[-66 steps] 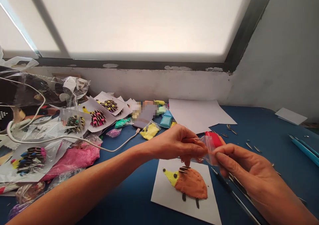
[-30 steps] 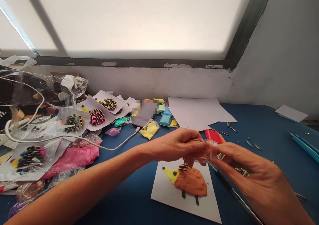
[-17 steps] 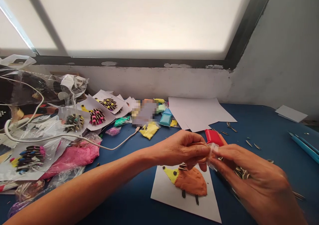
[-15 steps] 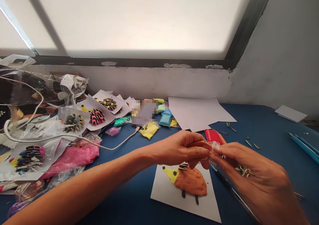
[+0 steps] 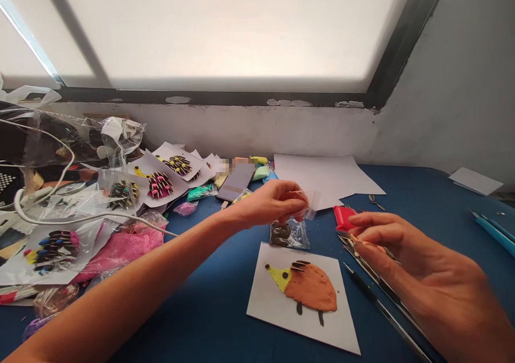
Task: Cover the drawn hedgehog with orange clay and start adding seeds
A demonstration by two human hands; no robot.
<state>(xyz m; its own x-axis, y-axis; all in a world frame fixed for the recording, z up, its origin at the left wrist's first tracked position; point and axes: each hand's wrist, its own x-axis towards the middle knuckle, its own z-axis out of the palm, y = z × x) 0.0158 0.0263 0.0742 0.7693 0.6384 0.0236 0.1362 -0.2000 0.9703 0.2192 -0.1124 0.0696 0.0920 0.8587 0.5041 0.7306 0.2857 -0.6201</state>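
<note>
My left hand (image 5: 281,202) is closed on a small clear plastic bag (image 5: 314,205), blurred by motion, above the table. Just below it lies another clear bag with black clay (image 5: 280,233). On a white card (image 5: 277,320) is a flat clay hedgehog (image 5: 311,288) with an orange body, yellow face and black legs; a few striped seeds (image 5: 300,266) stick in its upper back. To the right, my right hand (image 5: 430,282) has thumb and fingers pinched together beside a red clay packet (image 5: 343,218). What lies between those fingertips is too small to tell.
A black-gripped pen (image 5: 372,298) lies between the card and my right hand. Loose seeds (image 5: 377,202) and blue scissors (image 5: 493,231) are on the right. White sheets (image 5: 317,175), a phone (image 5: 237,180), clay packets and several finished hedgehogs (image 5: 160,185) fill the back and left, crossed by a white cable (image 5: 100,216).
My hands have parted. The left has moved left and away with the clear bag, while the right has come down beside the red packet. The black clay bag and the hedgehog's back are now uncovered.
</note>
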